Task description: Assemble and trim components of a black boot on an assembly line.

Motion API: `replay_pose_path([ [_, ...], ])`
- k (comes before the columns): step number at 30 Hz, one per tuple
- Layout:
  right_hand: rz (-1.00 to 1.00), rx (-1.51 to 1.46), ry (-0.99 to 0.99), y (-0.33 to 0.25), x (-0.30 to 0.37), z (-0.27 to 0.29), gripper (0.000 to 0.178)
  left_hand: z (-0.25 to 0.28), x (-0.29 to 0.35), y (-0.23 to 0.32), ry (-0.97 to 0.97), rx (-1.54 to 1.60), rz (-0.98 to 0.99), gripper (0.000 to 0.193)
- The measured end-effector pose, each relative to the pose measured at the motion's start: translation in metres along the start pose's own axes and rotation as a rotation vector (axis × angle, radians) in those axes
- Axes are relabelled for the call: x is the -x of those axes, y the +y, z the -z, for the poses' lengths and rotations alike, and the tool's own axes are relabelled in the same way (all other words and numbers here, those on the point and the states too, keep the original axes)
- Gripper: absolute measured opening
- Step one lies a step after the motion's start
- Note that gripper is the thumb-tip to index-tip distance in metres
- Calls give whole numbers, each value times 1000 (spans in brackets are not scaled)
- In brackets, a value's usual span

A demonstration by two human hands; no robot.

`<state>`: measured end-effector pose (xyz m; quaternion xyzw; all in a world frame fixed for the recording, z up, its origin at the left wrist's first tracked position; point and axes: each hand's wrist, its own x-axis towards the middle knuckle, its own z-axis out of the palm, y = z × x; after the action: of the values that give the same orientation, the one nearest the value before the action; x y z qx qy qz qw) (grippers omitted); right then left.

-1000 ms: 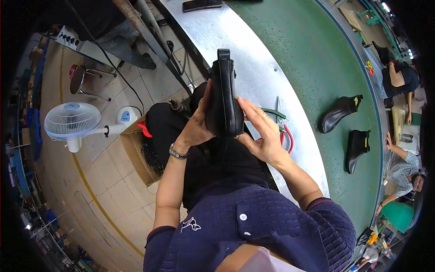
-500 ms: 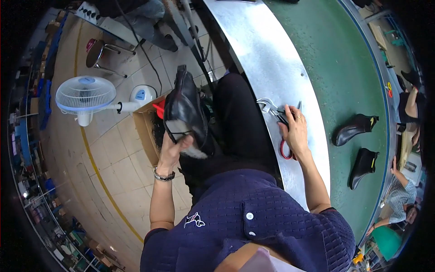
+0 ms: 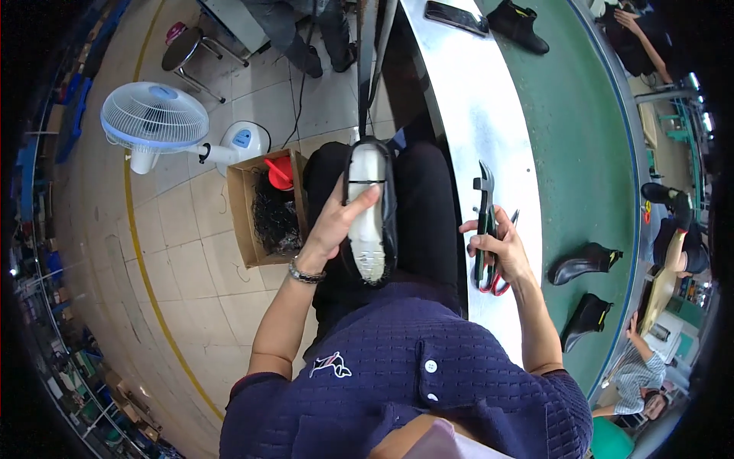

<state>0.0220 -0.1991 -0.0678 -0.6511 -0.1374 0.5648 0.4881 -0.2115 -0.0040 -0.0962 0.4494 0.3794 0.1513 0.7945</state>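
Note:
A black ankle boot [image 3: 390, 191] is turned bottom up above my lap, its pale sole facing me with a thin dark band across it. My left hand [image 3: 332, 226] grips it from the left side, thumb pressed on the sole. Over the metal bench [image 3: 505, 99] at my right, my right hand [image 3: 506, 246] is closed around lasting pincers [image 3: 484, 191] with dark handles, the curved jaws pointing away from me. Scissors with red handles [image 3: 498, 288] lie on the bench, partly hidden below that hand.
Boots [image 3: 585, 262] stand on the green conveyor beyond the bench; a phone [image 3: 457, 17] lies at its far end. Left of my legs is a cardboard box [image 3: 243, 222] with black scraps and a red container [image 3: 280, 172]. A fan [image 3: 157, 115] and stool [image 3: 183, 55] stand farther left. People are nearby.
My left hand has brought the boot rightward over my lap and turned its sole toward me. My right hand has lifted the pincers off the bench. The whole view has shifted.

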Motion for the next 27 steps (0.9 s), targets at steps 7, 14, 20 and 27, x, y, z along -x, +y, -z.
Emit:
replay_pose_path([
  [7, -108, 119, -205, -61, -12, -56, 73, -2, -21, 1, 32, 37, -82, 67],
  [14, -198, 52, -397, -86, -39, -89, 74, 21, -33, -7, 0, -246, -116, 75],
  [20, -318, 219, -375, -105, -63, -109, 71, 18, -61, -2, 141, -147, -362, 54],
  [27, -70, 430, -380, -84, -61, -111, 64, 8, -67, 4, 285, -323, -363, 36],
])
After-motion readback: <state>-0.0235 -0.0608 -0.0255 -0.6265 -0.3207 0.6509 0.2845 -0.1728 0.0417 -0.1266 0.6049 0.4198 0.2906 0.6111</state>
